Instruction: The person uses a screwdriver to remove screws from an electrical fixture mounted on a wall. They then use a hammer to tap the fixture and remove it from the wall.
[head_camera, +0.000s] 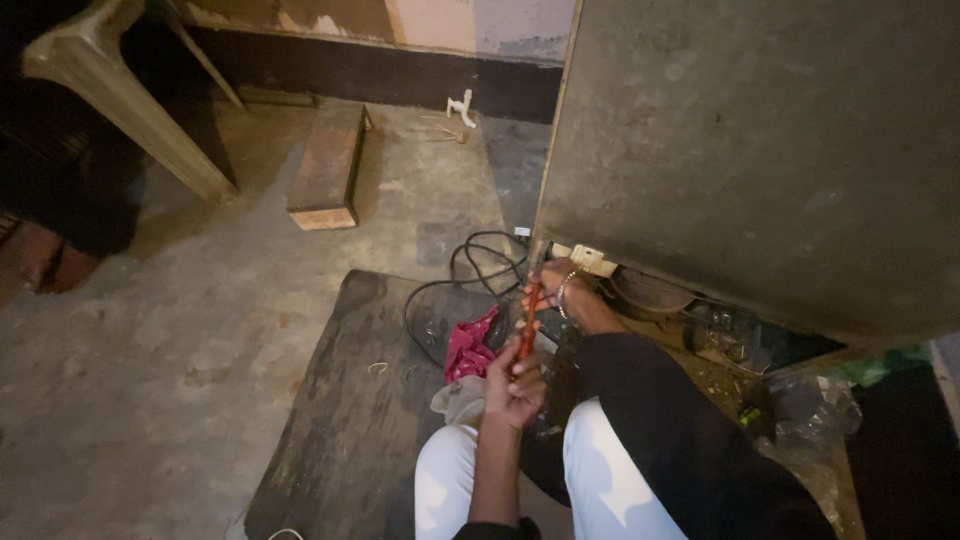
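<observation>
My left hand (514, 382) grips the lower end of a thin red-handled tool (527, 318), held nearly upright above my knees in white trousers. My right hand (553, 281), a bangle on its wrist, reaches forward to the bottom corner of a big grey metal cabinet (760, 150) and touches the tool's upper end beside a small cream-coloured part (590, 259). The fingertips of the right hand are partly hidden behind the tool. A black cable (470, 275) loops on the floor just left of both hands.
A dark mat (340, 400) lies under me with a red cloth (468, 345) on it. A wooden block (327, 168) and a plastic chair leg (120, 110) stand farther left. A white pipe fitting (461, 107) lies by the wall. Clutter sits under the cabinet (740, 345).
</observation>
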